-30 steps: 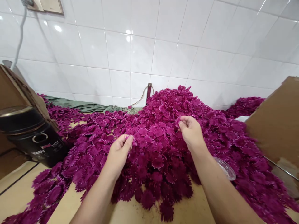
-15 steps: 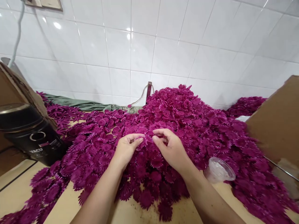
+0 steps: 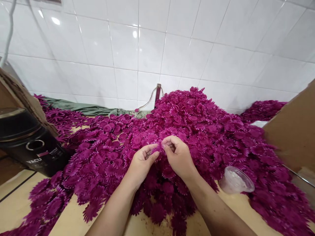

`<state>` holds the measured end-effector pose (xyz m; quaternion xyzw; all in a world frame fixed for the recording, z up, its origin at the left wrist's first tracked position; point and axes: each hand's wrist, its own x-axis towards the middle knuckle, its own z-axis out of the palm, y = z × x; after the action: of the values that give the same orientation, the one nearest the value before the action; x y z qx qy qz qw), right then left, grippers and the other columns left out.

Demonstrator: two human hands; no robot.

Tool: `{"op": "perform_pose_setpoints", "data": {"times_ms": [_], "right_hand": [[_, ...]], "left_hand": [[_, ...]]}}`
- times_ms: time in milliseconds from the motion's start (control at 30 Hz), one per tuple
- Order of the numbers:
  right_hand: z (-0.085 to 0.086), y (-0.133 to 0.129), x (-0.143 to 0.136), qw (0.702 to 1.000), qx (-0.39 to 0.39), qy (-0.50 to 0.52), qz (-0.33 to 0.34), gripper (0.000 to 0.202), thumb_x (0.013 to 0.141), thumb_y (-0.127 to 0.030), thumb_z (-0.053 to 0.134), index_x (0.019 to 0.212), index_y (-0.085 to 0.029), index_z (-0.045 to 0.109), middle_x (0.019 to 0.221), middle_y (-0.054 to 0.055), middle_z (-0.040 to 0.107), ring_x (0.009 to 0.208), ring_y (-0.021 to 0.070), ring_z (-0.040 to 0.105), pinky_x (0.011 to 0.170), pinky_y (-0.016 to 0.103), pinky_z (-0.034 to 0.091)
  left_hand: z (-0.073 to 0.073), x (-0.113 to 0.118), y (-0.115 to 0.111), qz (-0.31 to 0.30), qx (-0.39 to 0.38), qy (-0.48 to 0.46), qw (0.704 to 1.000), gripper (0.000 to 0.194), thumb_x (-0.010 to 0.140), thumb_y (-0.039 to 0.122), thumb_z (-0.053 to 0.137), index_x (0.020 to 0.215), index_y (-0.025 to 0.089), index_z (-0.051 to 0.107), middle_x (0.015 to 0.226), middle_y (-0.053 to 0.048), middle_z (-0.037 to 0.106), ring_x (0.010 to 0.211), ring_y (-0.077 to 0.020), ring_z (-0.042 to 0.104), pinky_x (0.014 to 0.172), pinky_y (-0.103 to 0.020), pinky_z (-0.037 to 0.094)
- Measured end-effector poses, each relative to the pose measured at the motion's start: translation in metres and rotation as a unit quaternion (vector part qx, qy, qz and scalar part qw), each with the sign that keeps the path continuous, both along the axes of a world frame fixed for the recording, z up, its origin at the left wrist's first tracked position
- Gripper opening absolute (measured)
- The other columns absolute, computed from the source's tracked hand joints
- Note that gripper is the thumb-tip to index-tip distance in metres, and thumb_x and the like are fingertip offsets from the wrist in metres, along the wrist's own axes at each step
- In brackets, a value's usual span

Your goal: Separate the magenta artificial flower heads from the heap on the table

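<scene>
A magenta artificial flower with fringed petals is between my two hands, above a big heap of similar flowers. My left hand pinches it between thumb and fingers. From the other side, the thumb and forefinger of my right hand close at the flower's edge, and the fingertips of both hands almost meet. My fingers partly cover the flower, so its full shape is hidden.
A black vacuum bottle stands at left beside a cardboard box. A clear plastic cup sits right of my right forearm. Another cardboard box is at right. Green cloth lies along the white tiled wall.
My hands have come together; the right fingertips, apart from the flower before, now close at its edge. My left hand has moved slightly right. The view has shifted a little.
</scene>
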<state>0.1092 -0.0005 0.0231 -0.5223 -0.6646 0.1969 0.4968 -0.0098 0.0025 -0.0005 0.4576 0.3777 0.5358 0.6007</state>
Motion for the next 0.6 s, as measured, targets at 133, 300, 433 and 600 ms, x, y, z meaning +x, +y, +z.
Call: {"op": "perform_pose_setpoints", "data": {"times_ms": [133,300,433,600], "right_hand": [[0.007,0.013,0.018,0.994,0.075,0.006,-0.077,0.009,0.07,-0.013,0.045,0.069,-0.021,0.049,0.066,0.001,0.051,0.064,0.0157,0.05,0.063,0.029,0.041],[0.022,0.043,0.058,0.985,0.043,0.077,-0.15,0.006,0.069,-0.02,0.052,0.075,-0.02,0.051,0.068,0.001,0.053,0.062,0.0157,0.05,0.063,0.032,0.043],[0.028,0.027,0.046,0.997,0.023,0.014,-0.075,0.022,0.07,-0.023,0.056,0.091,-0.019,0.058,0.094,0.007,0.059,0.085,0.0189,0.055,0.077,0.035,0.043],[0.013,-0.01,-0.007,0.978,-0.147,0.042,0.145,0.006,0.07,-0.023,0.056,0.073,-0.018,0.056,0.066,0.0,0.057,0.063,0.0134,0.054,0.062,0.029,0.044]], "left_hand": [[0.007,-0.003,-0.005,0.01,0.014,0.013,1.0,0.04,0.056,0.028,0.071,0.094,0.017,0.065,0.089,-0.004,0.067,0.075,-0.0146,0.057,0.068,-0.024,0.042],[0.005,-0.004,-0.004,0.058,0.031,0.037,0.997,0.022,0.058,0.026,0.067,0.079,0.018,0.068,0.08,-0.002,0.068,0.073,-0.0143,0.057,0.07,-0.024,0.043],[0.002,-0.002,-0.002,0.077,0.011,0.011,0.997,0.021,0.057,0.029,0.068,0.075,0.016,0.067,0.067,0.001,0.065,0.061,-0.0111,0.054,0.062,-0.022,0.042],[-0.001,-0.002,0.001,0.064,-0.016,-0.09,0.994,0.036,0.054,0.034,0.072,0.082,0.015,0.062,0.062,0.002,0.062,0.06,-0.0108,0.055,0.06,-0.023,0.042]]}}
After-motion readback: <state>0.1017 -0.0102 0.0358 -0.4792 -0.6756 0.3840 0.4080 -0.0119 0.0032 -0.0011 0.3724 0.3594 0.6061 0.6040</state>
